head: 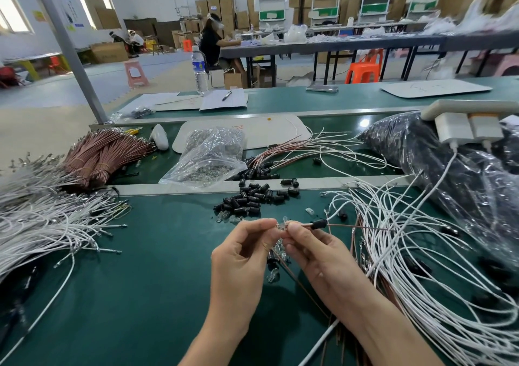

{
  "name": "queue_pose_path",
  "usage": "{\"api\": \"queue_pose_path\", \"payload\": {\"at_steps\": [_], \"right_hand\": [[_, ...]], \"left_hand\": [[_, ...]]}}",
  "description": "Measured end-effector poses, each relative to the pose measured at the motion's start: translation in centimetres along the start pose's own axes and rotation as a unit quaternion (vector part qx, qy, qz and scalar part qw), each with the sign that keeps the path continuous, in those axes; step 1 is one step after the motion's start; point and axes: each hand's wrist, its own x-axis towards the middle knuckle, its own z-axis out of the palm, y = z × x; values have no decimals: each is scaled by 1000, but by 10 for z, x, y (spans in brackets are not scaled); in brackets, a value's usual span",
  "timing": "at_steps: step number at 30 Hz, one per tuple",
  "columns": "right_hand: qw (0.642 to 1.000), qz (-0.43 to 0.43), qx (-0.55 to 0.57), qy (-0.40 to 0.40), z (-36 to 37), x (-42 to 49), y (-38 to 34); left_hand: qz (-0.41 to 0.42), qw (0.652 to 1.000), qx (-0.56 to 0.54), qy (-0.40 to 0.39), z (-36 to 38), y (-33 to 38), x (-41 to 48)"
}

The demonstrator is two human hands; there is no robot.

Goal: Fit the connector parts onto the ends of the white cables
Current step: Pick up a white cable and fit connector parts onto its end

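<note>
Over the green bench, my left hand [247, 242] and my right hand [314, 250] meet fingertip to fingertip. Between them sits a small clear connector part [282, 223], which both hands pinch. A black sleeve [318, 223] on a thin cable juts right from my right fingers, with a brown wire [362, 226] running on from it. Several more clear parts [276, 249] hang under my fingers. Loose black sleeves [252, 197] lie in a pile just beyond my hands. White cables [421, 253] spread in loops to the right, and another white bundle [42, 225] lies at left.
A clear bag of small metal parts [207, 155] and bundled brown wires [104, 152] lie on the middle belt. A big black plastic bag [463, 174] with a power strip [460, 121] fills the right. Farther back stand a water bottle [200, 70], papers and a pen; a person sits at a far table.
</note>
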Motion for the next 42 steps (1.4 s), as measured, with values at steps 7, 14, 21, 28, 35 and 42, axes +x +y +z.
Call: {"api": "queue_pose_path", "payload": {"at_steps": [7, 14, 21, 28, 35, 42], "right_hand": [[1000, 6, -9, -3, 1, -1, 0], [1000, -6, -31, -3, -1, -1, 1], [1000, -8, -28, -10, 0, 0, 1], [999, 10, -35, -16, 0, 1, -4], [997, 43, -62, -35, 1, 0, -4], [994, 64, -74, -45, 0, -2, -4]], "left_hand": [[3, 1000, 4, 0, -1, -2, 1], [8, 1000, 6, -4, -1, -5, 0], [12, 1000, 18, -22, -1, -6, 1], [102, 981, 151, -74, -12, -12, 7], [185, 949, 239, -94, -21, -14, 10], [186, 937, 273, -114, -23, -11, 9]]}}
